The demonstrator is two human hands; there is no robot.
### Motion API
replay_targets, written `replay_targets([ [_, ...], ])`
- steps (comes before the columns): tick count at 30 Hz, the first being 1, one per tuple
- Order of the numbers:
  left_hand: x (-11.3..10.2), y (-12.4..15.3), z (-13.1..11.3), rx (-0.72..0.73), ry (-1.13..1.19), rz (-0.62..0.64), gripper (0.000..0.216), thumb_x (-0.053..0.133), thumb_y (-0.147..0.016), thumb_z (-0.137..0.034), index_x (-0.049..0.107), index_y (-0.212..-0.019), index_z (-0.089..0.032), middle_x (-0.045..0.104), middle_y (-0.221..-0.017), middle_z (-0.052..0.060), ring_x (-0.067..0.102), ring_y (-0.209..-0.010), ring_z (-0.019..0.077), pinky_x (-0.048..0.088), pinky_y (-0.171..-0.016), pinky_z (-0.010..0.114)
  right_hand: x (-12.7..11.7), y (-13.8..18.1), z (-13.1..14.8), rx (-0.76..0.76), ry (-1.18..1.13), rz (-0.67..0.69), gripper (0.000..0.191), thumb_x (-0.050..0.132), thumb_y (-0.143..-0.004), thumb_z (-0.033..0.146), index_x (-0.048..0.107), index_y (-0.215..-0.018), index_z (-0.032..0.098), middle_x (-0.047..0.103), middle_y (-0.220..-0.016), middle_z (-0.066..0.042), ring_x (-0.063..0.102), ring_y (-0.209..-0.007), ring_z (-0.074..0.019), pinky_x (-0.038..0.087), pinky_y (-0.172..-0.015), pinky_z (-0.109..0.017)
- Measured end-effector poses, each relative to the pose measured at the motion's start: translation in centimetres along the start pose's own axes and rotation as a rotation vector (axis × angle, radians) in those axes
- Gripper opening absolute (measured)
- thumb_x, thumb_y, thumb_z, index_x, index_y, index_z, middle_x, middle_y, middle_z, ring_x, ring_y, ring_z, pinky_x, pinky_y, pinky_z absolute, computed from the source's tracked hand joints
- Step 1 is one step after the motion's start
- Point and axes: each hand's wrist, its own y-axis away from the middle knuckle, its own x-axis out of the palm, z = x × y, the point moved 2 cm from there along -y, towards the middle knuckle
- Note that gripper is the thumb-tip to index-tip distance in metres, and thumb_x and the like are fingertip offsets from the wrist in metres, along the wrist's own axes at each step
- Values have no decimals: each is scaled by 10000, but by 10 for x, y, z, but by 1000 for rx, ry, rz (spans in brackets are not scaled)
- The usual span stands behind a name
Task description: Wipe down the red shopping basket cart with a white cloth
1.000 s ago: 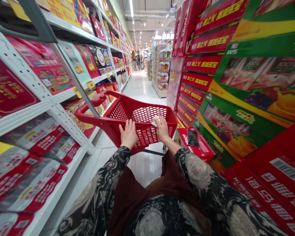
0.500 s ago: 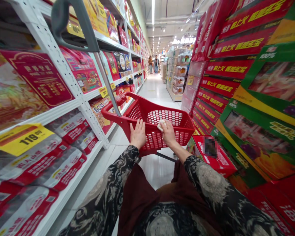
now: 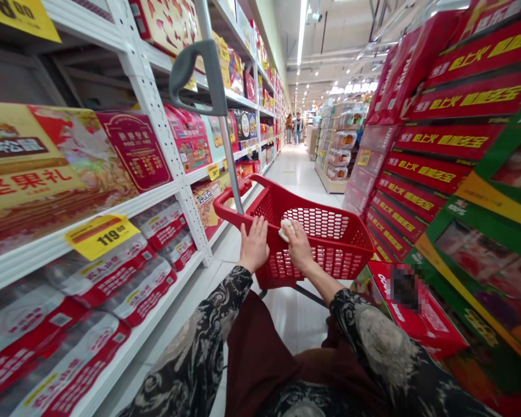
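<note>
In front of me stands a red plastic shopping basket cart with honeycomb holes in its walls. Its grey pull handle rises on a metal pole at the left end. My left hand lies flat with fingers stretched on the near side of the cart, close to the pole. My right hand has its fingers bent over a white cloth, pressed against the near rim. Part of the cloth is hidden under the fingers.
A white shelf with gift boxes and bottled-water packs runs along the left. Red drink cartons are stacked at the right, with a red box low beside the cart. Two people stand far down the aisle.
The view has turned left, so the cart and shelves appear further right. My right hand, with the cloth, has shifted left along the rim, nearer my left hand.
</note>
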Motion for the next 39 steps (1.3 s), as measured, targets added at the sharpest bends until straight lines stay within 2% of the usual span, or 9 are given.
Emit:
replay_targets([
  [3,-13,0,35,-216,-1,-119,734,441,-744,-178,245,-1440,-47,193,-1540,152,121,-1438,256,67,-1150,554,-5,-3,-9,58,-26,-26,507,403,-801,29,549,-1269,160,460,-1400,-127,358,-1347,-229,327,-1116,-462],
  [5,-20,-3,52,-285,13,-121,739,447,-742,-185,244,-1439,-47,211,-1536,152,131,-1437,255,48,-1153,547,-4,-4,-10,74,-45,-24,502,398,-801,30,552,-1263,154,462,-1396,-133,359,-1345,-235,330,-1109,-486],
  [9,-27,-10,63,-274,30,-58,731,469,-734,-216,290,-1427,-69,302,-1505,151,198,-1417,280,31,-1149,564,11,-12,8,64,-90,-5,514,387,-786,23,563,-1252,149,458,-1399,-145,362,-1346,-245,339,-1098,-496],
  [20,-51,-6,60,-159,88,-41,693,514,-728,-249,349,-1397,-172,466,-1410,103,354,-1334,268,13,-1138,597,50,-64,95,-49,-150,50,473,452,-823,78,552,-1277,164,488,-1382,-150,406,-1326,-244,356,-1093,-446],
  [26,-62,-11,69,-193,171,-54,723,518,-742,-252,280,-1420,-171,455,-1422,107,397,-1314,246,1,-1144,573,19,-96,109,-101,-196,-51,485,407,-823,45,556,-1270,161,443,-1416,-138,412,-1323,-248,412,-1070,-429],
  [29,-70,-17,71,-248,210,-84,760,527,-733,-260,247,-1431,-148,358,-1484,120,307,-1374,243,-4,-1150,550,-12,-146,128,-254,-139,-147,483,395,-857,56,522,-1308,173,373,-1467,-100,284,-1395,-254,314,-1142,-439],
  [34,-68,-21,68,-278,206,-26,806,524,-713,-248,207,-1444,-129,272,-1520,140,195,-1420,265,2,-1136,578,-45,-230,162,-415,-4,-135,478,401,-901,78,476,-1339,252,329,-1495,-23,191,-1426,-257,194,-1177,-497],
  [36,-63,-19,67,-260,191,18,813,527,-712,-255,202,-1446,-125,274,-1517,154,198,-1418,280,10,-1131,586,-46,-241,166,-479,33,-88,456,415,-906,89,486,-1328,248,346,-1489,-24,198,-1425,-252,178,-1175,-505],
  [39,-59,-15,68,-250,191,47,802,527,-721,-266,208,-1443,-124,308,-1500,166,223,-1410,282,43,-1133,583,-36,-224,159,-583,78,9,441,442,-897,97,501,-1316,222,374,-1480,-44,206,-1424,-242,195,-1170,-493],
])
